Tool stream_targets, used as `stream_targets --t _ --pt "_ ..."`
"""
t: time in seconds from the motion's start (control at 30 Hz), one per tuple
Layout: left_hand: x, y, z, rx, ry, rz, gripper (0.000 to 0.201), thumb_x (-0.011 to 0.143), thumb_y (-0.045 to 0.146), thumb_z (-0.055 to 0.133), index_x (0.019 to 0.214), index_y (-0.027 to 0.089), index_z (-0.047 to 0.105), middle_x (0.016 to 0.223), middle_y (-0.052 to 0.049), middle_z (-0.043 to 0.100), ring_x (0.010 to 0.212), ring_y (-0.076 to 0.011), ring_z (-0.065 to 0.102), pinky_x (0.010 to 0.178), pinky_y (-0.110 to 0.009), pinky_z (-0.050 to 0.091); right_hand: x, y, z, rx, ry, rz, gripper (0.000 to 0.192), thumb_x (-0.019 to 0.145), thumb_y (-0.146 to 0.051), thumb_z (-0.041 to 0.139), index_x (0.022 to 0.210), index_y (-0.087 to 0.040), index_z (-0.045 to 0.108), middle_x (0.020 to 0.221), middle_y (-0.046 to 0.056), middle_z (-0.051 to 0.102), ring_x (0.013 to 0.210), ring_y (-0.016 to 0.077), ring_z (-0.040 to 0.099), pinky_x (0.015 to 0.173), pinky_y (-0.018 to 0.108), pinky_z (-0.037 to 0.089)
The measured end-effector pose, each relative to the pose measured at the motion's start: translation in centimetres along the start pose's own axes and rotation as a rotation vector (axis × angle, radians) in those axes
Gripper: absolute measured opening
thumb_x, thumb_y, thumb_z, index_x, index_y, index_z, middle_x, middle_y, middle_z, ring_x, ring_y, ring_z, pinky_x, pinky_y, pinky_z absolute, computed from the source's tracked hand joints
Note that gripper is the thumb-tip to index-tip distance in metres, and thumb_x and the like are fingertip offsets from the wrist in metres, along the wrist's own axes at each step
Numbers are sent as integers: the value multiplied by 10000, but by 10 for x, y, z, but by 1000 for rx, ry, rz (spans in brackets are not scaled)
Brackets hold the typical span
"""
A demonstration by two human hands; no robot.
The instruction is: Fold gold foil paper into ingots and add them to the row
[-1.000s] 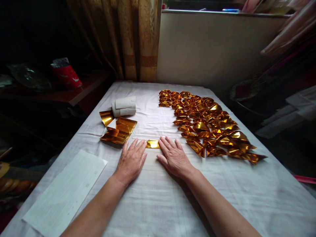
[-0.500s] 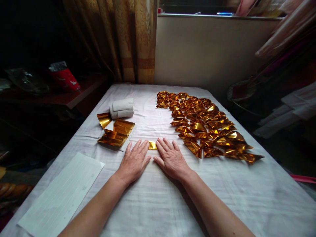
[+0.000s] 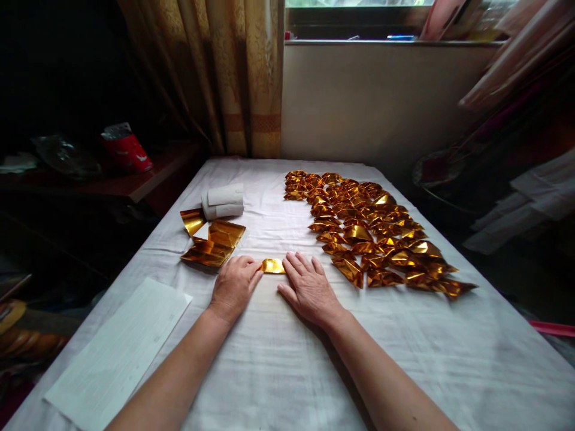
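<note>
A narrow folded strip of gold foil paper point(image 3: 274, 266) lies flat on the white cloth between my hands. My left hand point(image 3: 234, 286) has its fingers curled, pinching the strip's left end between thumb and forefinger. Stretched out flat, my right hand point(image 3: 309, 287) rests with its fingertips on the strip's right end, covering it. Beyond my left hand are loose gold foil sheets point(image 3: 218, 242), some lying bent over one another. To the right, folded gold foil pieces with pointed ends point(image 3: 359, 233) stand in packed rows.
A roll of greyish-white paper point(image 3: 224, 200) sits behind the foil sheets. A lined paper sheet point(image 3: 121, 353) lies at the table's left. On a dark side shelf stands a red container point(image 3: 128, 152). A patterned curtain point(image 3: 242, 78) hangs behind the table, and clothes hang at the right.
My left hand has gone from lying flat to a pinch on the strip's left end, uncovering more of it. My right hand stays flat. The camera view has tilted up slightly.
</note>
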State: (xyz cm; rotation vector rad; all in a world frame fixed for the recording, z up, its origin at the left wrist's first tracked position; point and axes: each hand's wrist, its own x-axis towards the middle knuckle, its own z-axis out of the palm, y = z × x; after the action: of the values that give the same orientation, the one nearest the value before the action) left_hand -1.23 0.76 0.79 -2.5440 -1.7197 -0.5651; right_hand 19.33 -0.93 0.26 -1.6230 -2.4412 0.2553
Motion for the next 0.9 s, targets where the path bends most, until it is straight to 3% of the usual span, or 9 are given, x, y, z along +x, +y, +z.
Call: stream_targets --t 0.23,0.37,0.5,0.73,0.9 --pt "1 -3 0 2 5 24 188 937 314 556 1025 242 705 980 -41 677 911 -213 583 837 -347 449 0 4 1 57 117 -23 435 969 -350 461 1367 -191 536 1475 105 480 1374 307 393 1123 535 252" --pt "3 -1 -2 32 1 26 218 956 323 518 1041 236 699 960 -45 677 897 -216 576 824 -344 433 4 10 4 136 273 -54 308 944 -287 503 1199 -215 661 1272 86 652 1203 268 543 1032 441 378" --pt "6 3 -2 96 -2 36 235 968 332 488 994 228 698 904 -50 672 875 -226 570 802 -350 416 7 11 6 179 378 -49 238 921 -274 550 1093 -231 707 1110 68 718 1029 227 611 925 366 444" --pt "6 3 4 85 56 54 242 978 327 466 958 220 681 886 -57 664 865 -217 573 774 -335 398 7 8 6 158 386 37 209 903 -262 569 1030 -237 734 952 62 737 891 208 637 824 309 461" --pt "4 1 9 83 73 82 241 980 334 464 943 215 670 872 -53 668 842 -209 576 756 -323 396 13 5 8 228 355 184 214 864 -255 597 1012 -258 752 929 41 743 868 191 656 804 276 468"
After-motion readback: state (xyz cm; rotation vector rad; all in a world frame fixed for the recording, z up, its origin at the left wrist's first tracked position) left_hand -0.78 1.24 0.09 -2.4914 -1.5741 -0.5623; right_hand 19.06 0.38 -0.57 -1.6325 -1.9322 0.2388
